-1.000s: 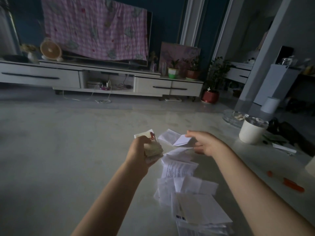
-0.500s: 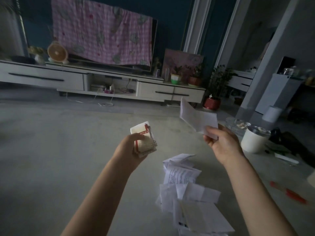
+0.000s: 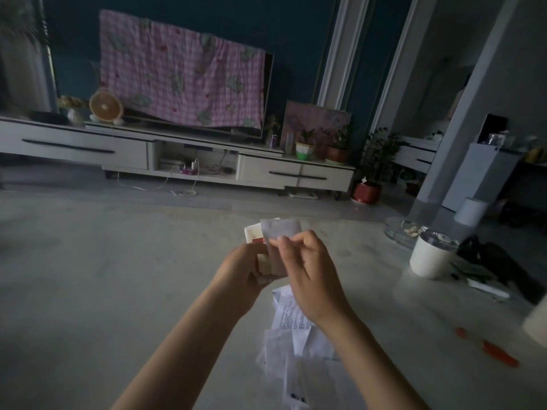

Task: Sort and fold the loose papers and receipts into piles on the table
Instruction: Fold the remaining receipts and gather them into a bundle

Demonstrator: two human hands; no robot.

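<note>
Dim room: loose papers [image 3: 296,344] are lying on the table [image 3: 118,276] at 6 o'clock of the hands. Here the left hand [image 3: 239,267] is gripping a folded stack [image 3: 254,233], and the right hand [image 3: 307,267] is pinching a receipt [image 3: 279,229] against it. Paper is likely handling light and limp: pinch edges.

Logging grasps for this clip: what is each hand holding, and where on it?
Left hand grips a folded paper stack by its lower half. Right hand pinches a single slip near its middle.

We cannot read the blurred print on the loose white paper receipts [image 3: 291,316], which the bottom edge cuts off. The right hand [image 3: 310,270] and its pale paper slip [image 3: 279,229] half hide the small folded paper stack [image 3: 254,233].
</note>
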